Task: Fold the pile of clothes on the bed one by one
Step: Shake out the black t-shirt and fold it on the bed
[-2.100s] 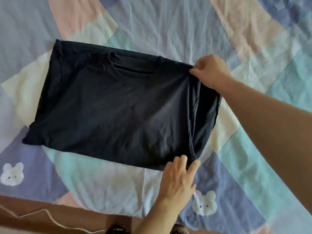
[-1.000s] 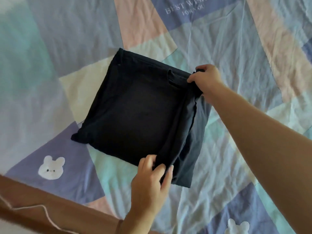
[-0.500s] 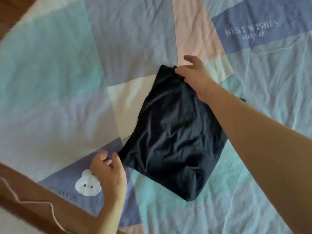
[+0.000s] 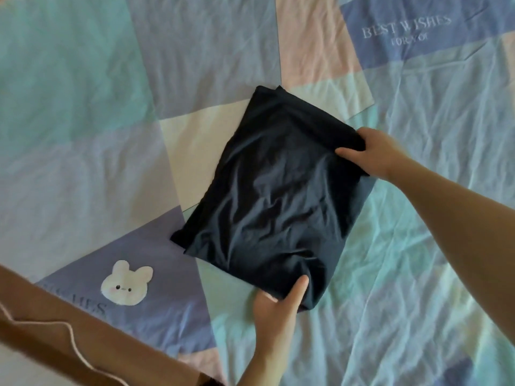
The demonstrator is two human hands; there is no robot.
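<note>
left hand [image 4: 278,305] and right hand [image 4: 374,154] both pinch corners of folded dark navy cotton shirt [image 4: 273,196]; uneven lift risks layers slipping, fold opening.

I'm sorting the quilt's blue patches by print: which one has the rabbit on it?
The blue patch at lower left, beside the black shirt's lower corner, bears the white rabbit. The upper-right blue patch shows only lettering.

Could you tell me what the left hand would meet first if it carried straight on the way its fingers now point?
The left hand points up and slightly right, already gripping the near corner of the folded black shirt; continuing, it would likely slide across the shirt toward the right hand.
</note>
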